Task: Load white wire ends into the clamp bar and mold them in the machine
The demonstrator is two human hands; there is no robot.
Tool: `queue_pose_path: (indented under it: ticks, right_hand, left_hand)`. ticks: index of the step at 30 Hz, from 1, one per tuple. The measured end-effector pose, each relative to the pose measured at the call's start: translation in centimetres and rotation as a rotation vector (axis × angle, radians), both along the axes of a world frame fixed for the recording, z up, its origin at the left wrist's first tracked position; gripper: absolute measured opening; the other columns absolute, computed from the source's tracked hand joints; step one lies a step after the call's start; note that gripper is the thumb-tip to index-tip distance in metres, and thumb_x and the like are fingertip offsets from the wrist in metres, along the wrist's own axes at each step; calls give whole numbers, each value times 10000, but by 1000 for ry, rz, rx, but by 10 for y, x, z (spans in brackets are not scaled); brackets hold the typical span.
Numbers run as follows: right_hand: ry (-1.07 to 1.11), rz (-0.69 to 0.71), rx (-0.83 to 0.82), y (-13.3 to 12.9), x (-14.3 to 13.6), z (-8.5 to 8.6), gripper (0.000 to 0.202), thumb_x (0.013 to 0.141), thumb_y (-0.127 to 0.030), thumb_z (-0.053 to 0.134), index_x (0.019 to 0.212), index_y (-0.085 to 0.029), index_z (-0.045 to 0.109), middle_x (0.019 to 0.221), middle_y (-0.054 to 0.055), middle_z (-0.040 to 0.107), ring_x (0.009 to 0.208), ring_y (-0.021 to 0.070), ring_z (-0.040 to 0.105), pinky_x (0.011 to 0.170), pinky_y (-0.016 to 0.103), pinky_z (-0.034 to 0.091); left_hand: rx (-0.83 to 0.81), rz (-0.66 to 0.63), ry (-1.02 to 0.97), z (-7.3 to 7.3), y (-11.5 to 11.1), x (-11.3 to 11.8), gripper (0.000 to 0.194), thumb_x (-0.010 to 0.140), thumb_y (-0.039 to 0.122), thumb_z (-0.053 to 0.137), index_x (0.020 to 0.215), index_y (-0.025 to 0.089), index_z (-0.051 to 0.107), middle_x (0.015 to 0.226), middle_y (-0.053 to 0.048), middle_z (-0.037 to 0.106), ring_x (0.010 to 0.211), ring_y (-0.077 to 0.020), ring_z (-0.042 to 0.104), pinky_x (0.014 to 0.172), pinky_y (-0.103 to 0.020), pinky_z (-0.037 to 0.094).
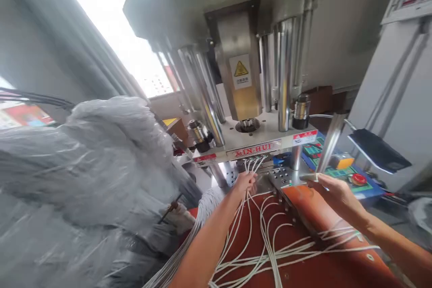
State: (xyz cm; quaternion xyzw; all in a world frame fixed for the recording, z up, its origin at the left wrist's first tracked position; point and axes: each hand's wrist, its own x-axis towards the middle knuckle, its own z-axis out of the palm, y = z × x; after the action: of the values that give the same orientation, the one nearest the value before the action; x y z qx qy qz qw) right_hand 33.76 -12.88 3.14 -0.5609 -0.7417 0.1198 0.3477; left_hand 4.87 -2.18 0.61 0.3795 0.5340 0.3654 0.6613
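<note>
Gripping a few white cables [248, 194] in the left hand [245, 183], fingers closed around, just in front of the press [241, 38]. Pinching a thin greyish piece [308, 177], too blurred to name, in the right hand [337, 191], near the press's front right. Seemingly already spread under the press: the cable ends. Lying apart, before the press: loose cables [270, 247] over the red desk [303, 274]. Impossible to tell how firmly placed.

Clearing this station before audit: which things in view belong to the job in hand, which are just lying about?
In the job:
- white cables, some in the left hand
- MIN-HUI press
- slim item in the right hand, too blurred to name

Probably just lying about:
- plastic-wrapped bulk
- cardboard box
</note>
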Motion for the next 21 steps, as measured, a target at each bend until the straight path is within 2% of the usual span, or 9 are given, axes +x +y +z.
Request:
queue_pose_path:
  ticks: [2,6,8,10,12,14,16,18,21]
  right_hand:
    - [77,-220,-90,-40,59,-12,362,951,-440,415,1152,-246,644,1017,42,702,900,210,641,814,323,499]
    - [-114,-884,-193,-109,178,-24,447,926,-486,352,919,-162,660,902,173,694,870,323,638,769,431,480]
    - [-153,-979,-245,-132,221,-27,409,895,-469,390,869,-151,644,972,247,670,913,378,634,722,462,473]
    - [-166,-964,-283,-141,238,-31,355,859,-438,434,843,-147,635,1126,317,609,1002,441,604,703,511,462]
    - [-171,-871,-299,-131,227,-36,338,859,-420,419,842,-160,633,1146,317,601,1022,446,601,737,539,460]
    - [-132,-645,-273,-100,188,-39,360,894,-422,379,959,-184,643,1092,237,653,1015,376,628,834,496,476]
    - [-62,-309,-199,-54,129,-39,401,927,-427,374,1197,-217,584,1188,146,646,1095,295,612,944,428,465]
    - [-76,-5,-105,-2,62,-34,444,960,-404,350,1345,-227,482,1305,117,584,1137,251,588,974,412,458]
    - [-255,194,44,74,-28,-20,467,961,-320,264,1328,-146,494,1233,181,603,1120,288,579,925,485,470]
  left_hand:
    - [14,-33,-13,3,-2,0,223,900,282,576,756,112,593,484,84,383,364,-5,222,395,-143,130]
    - [0,-47,-48,1,17,-10,157,902,225,566,801,110,600,522,75,432,368,-2,286,388,-119,221]
    - [-16,-8,-68,-1,22,-13,132,897,200,565,823,101,613,540,63,462,367,-6,318,380,-121,254]
    - [-10,5,-65,2,17,-12,132,902,192,554,823,103,611,551,51,489,370,-13,354,380,-123,283]
    - [7,-1,-41,8,5,-5,154,916,197,538,803,112,598,566,34,525,385,-22,405,395,-126,326]
    - [7,20,-40,12,-5,4,189,921,226,545,776,115,596,585,10,566,407,-33,450,425,-139,377]
    - [-5,60,-46,10,-7,10,249,922,294,557,754,117,604,599,-21,599,424,-59,484,438,-171,409]
    - [-14,94,-64,6,-2,9,327,953,345,498,747,117,612,610,-40,620,435,-76,506,455,-191,433]
    - [-39,106,-98,0,4,3,374,977,364,427,773,107,606,607,-55,637,433,-97,524,465,-219,460]
